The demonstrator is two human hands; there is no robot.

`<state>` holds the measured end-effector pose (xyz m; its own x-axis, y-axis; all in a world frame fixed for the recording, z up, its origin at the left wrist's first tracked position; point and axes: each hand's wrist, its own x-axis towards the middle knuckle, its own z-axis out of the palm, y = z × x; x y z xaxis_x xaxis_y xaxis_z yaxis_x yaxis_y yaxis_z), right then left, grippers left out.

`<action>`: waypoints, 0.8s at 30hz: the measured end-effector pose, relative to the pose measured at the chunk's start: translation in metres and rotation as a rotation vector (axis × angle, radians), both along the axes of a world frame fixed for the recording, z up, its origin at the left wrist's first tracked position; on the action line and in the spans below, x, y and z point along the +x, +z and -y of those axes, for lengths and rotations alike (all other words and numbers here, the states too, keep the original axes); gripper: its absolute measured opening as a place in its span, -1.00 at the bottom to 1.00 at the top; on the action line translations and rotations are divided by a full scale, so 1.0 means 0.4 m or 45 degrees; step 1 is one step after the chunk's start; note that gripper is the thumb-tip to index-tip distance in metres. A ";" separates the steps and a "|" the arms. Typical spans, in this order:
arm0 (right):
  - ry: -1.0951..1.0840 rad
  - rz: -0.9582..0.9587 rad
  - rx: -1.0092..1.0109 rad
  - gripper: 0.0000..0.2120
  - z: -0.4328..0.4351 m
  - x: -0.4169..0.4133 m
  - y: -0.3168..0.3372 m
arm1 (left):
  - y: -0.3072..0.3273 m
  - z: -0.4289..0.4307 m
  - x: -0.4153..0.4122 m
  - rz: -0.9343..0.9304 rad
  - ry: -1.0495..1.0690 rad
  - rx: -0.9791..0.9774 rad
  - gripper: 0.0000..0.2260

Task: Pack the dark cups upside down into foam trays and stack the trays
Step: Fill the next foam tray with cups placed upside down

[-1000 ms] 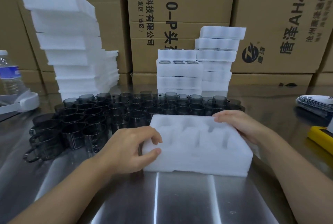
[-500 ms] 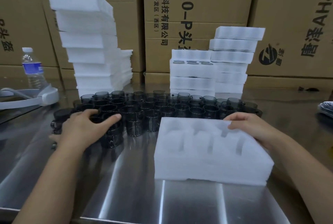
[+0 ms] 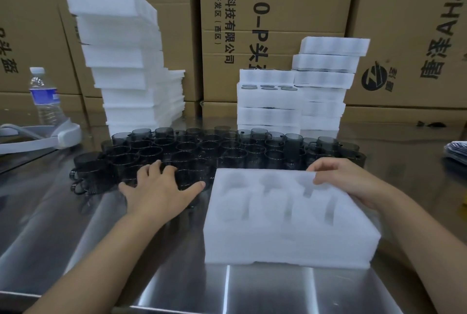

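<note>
White foam tray [image 3: 285, 232] sat pockets-up on the steel desk [image 3: 101, 250], its far right corner pinched by the right grip [image 3: 346, 179]. Just left of it, the left grip [image 3: 161, 192] lay spread flat over the front dark cups [image 3: 227, 151], having shifted right toward the tray since half a second earlier. Stacked trays [image 3: 121, 60], a water bottle [image 3: 45, 96] and cardboard boxes [image 3: 290, 10] stood behind.
</note>
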<state>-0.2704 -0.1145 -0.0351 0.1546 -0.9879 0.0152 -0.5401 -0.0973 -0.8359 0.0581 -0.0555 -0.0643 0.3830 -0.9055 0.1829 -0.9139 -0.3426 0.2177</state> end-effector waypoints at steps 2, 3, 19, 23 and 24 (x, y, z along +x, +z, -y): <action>0.012 -0.014 -0.007 -0.84 -0.002 0.001 0.002 | -0.003 0.004 -0.025 0.016 -0.044 -0.024 -0.23; 0.014 -0.016 -0.010 -0.84 -0.002 0.001 0.003 | -0.004 0.006 -0.035 0.022 -0.064 -0.025 -0.23; -0.053 -0.103 -0.087 -0.79 0.012 -0.034 0.006 | 0.019 -0.032 -0.036 -0.102 -0.495 -0.579 -0.83; -0.041 -0.128 -0.089 -0.85 0.011 -0.033 0.008 | 0.009 -0.033 -0.043 -0.046 -0.505 -0.383 -0.86; -0.035 -0.135 -0.091 -0.88 0.012 -0.034 0.008 | 0.010 -0.032 -0.045 -0.090 -0.521 -0.364 -0.91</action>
<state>-0.2840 -0.1192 -0.0319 0.1317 -0.9888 0.0708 -0.6284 -0.1386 -0.7655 0.0400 -0.0425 -0.0603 0.0278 -0.9013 0.4323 -0.9406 0.1228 0.3164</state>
